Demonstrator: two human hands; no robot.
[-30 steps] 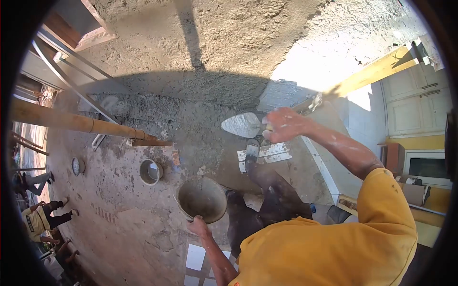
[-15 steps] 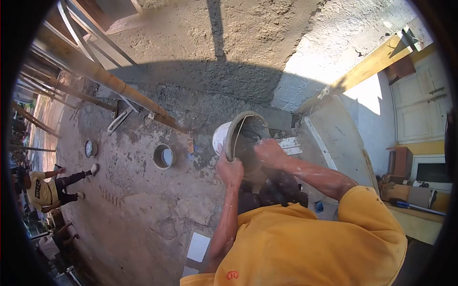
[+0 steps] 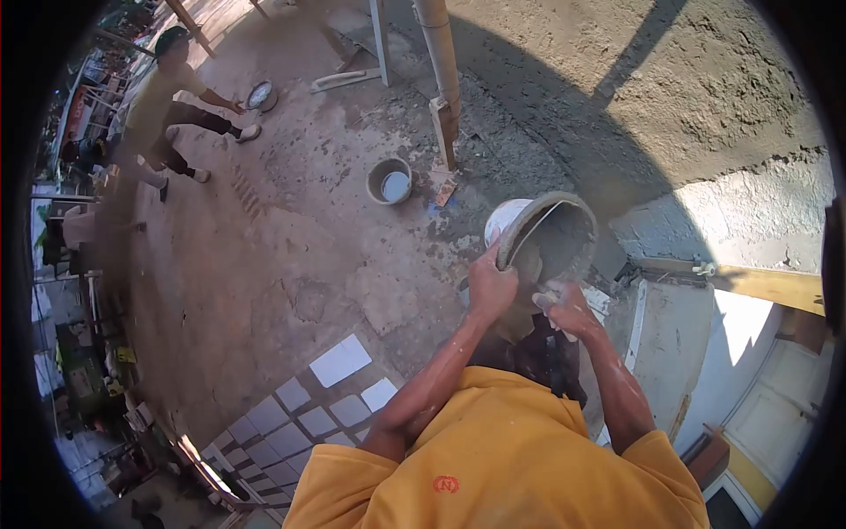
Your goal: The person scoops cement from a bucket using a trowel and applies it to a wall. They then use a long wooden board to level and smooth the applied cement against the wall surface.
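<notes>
A mortar-crusted white bucket (image 3: 508,220) is tilted in front of me, its wide mouth turned toward me and grey mortar coating the inside. My left hand (image 3: 492,284) is closed on the near left side of its rim, beside the thin wire handle. At the lower edge of the mouth, my right hand (image 3: 568,310) is wrapped around the pale handle of what looks like a trowel (image 3: 551,295). The trowel's blade is hard to separate from the mortar around it.
A smaller bucket (image 3: 389,182) with pale contents stands near a wooden post (image 3: 443,132). Rough wet plaster (image 3: 705,115) covers the wall. White tiles (image 3: 342,360) lie at lower left. Another person (image 3: 167,110) bends toward a round container (image 3: 262,96). A board (image 3: 674,353) leans at right.
My view has swung round, bringing the floor tiles into sight. My right hand has moved from inside the bucket to its lower edge. The other person now reaches toward the round container.
</notes>
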